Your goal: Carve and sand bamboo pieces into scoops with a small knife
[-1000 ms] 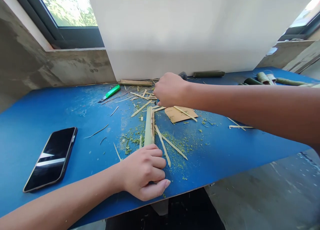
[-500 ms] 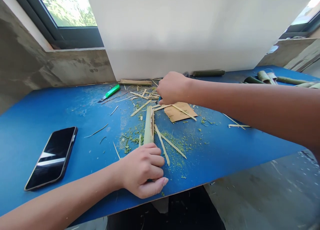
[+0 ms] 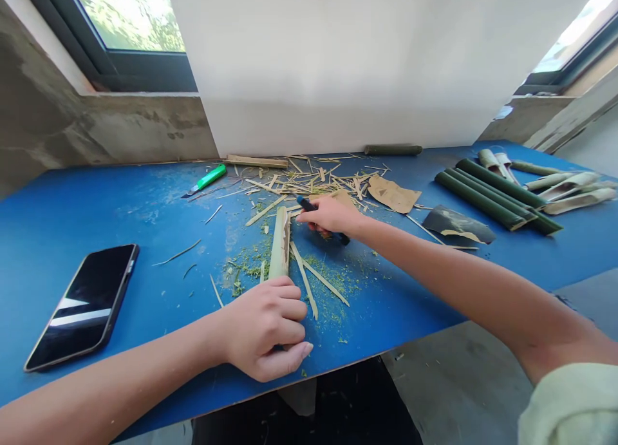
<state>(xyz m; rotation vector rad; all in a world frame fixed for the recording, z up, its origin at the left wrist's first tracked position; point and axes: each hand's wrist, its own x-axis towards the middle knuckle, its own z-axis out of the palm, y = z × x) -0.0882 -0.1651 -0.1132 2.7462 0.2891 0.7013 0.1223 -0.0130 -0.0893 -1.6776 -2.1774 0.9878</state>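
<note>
The right hand (image 3: 332,214) has drawn back from the far strips toward the bamboo piece (image 3: 279,248), bringing a dark tool (image 3: 344,239) into clear view, while the left hand (image 3: 266,329) keeps its place near the front edge of the blue tabletop (image 3: 164,316).

The left fingers are curled closed over the near end of the bamboo piece, which lies pointing away from the person, its split, ragged side facing right. The right fingers are wrapped around the dark tool, its blue end angled toward the far left; whether it touches the bamboo piece cannot be told.

Just right of the bamboo piece lie two thin strips (image 3: 306,283), with green shavings (image 3: 331,279) scattered around them. Beyond the hands spreads a tangle of pale slivers (image 3: 309,185), a brown sheet (image 3: 393,194) at its right side and a dark sheet (image 3: 456,225) farther right. Green bamboo lengths (image 3: 487,197) rest side by side near the scooped pieces (image 3: 570,192) at right.

At left, a phone (image 3: 83,308) lies face up, with a green cutter (image 3: 208,178) farther back. A dark tube (image 3: 393,150) lies before the white board (image 3: 338,65).
</note>
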